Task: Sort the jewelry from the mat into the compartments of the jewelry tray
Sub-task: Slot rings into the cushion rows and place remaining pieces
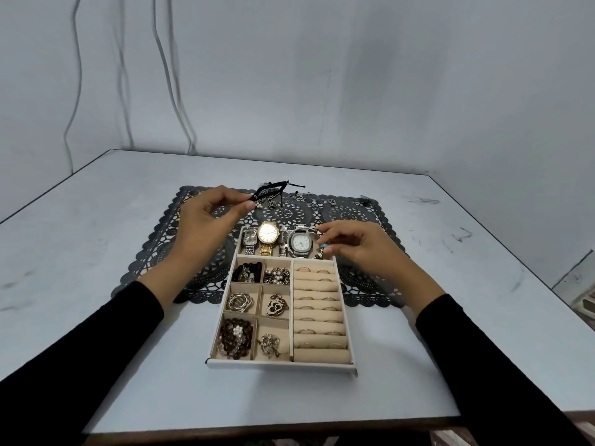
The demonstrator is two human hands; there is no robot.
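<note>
A beige jewelry tray (283, 364) rests on the table, its far end over a black lace mat (360, 217). Its far compartment holds several watches (268, 237); six small compartments on the left hold bracelets and pendants, and ring rolls (318, 312) fill the right side. My left hand (206, 220) pinches a black cord bracelet (270, 189) above the mat, left of the tray's far end. My right hand (351, 243) hovers at the tray's far right corner, fingers closed on a silver bangle with charms (317, 244). A few small pieces (331, 201) lie at the mat's far edge.
The grey table (96, 252) stands against a pale wall, with cables (167, 75) hanging at the back left. Its front edge runs just below the tray. Another surface (579, 284) shows at the right edge.
</note>
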